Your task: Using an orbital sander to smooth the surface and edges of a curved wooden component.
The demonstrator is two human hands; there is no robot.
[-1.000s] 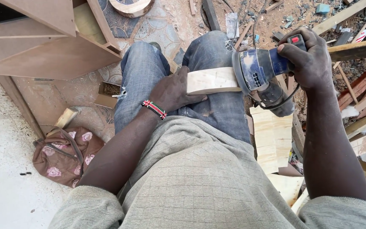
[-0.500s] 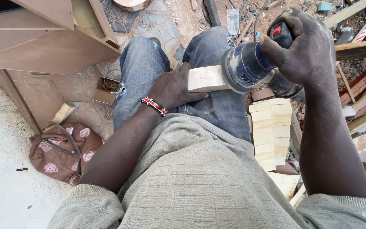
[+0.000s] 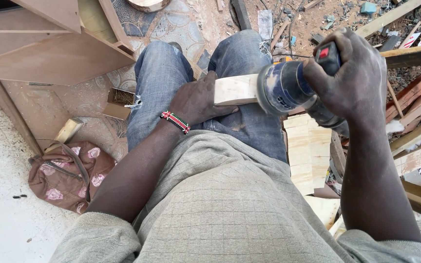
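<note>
Sanding is the step in hand: the right hand (image 3: 352,73) is clenched around a blue electric sander (image 3: 288,87), whose pad end meets the right end of a pale wooden block (image 3: 235,90). That block lies across the person's right thigh, over the blue jeans (image 3: 162,83), and the left hand (image 3: 198,102) grasps its left end, fingers wrapped over the near edge to pin it down. A stack of similar pale cut pieces (image 3: 308,151) sits just beside the right leg. By my judgement, the next pass calls for steady downward hold on the block while the sander travels along its face.
</note>
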